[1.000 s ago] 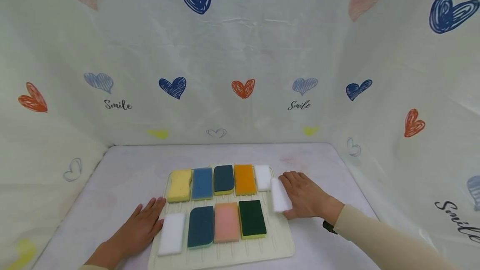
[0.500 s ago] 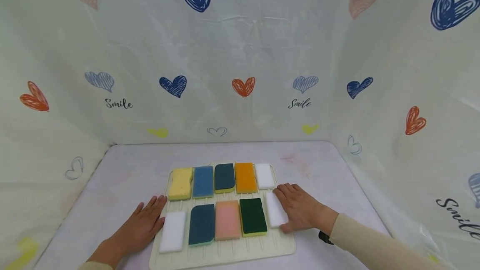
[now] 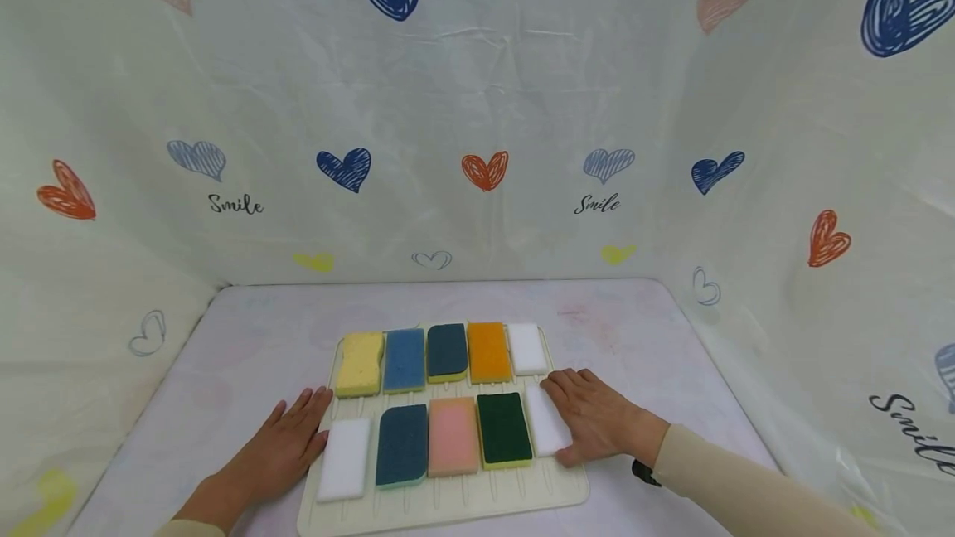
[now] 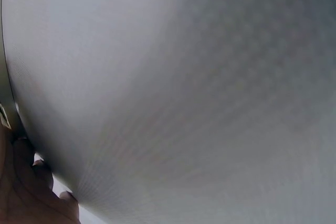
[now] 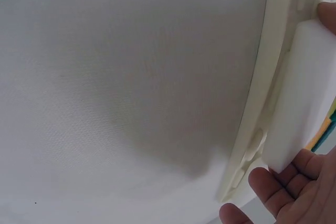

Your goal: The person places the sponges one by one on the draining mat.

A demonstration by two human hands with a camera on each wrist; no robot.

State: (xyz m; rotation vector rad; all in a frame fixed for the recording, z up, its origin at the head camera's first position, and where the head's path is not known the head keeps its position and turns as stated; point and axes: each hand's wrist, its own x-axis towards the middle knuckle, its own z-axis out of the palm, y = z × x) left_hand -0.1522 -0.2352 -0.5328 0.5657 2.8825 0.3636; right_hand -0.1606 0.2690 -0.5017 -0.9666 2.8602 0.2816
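A cream ribbed tray (image 3: pixel 440 510) carries two rows of sponges. At the right end of the near row, my right hand (image 3: pixel 600 419) grips a white sponge (image 3: pixel 545 425) by its ends; the right wrist view puts the thumb at one end of the white block (image 5: pixel 302 95) and fingers at the other, over the tray rim (image 5: pixel 257 82). Beside it lies a dark green sponge (image 3: pixel 505 429). My left hand (image 3: pixel 279 450) lies flat with straight fingers, fingertips at the tray's left edge, near another white sponge (image 3: pixel 344 460). The left wrist view catches only part of that hand (image 4: pixel 29 195).
Pink (image 3: pixel 453 436) and dark blue (image 3: pixel 402 445) sponges fill the middle near row. Behind are yellow (image 3: pixel 360 365), blue (image 3: pixel 405 360), dark blue (image 3: pixel 447 351), orange (image 3: pixel 489 352) and white (image 3: pixel 527 349) ones. A pale tabletop (image 3: pixel 276 321) meets heart-printed curtain walls (image 3: pixel 485 65).
My right hand has brought the white sponge toward me and slightly left, into line at the near row's right end. The left hand has stayed at the tray's edge.
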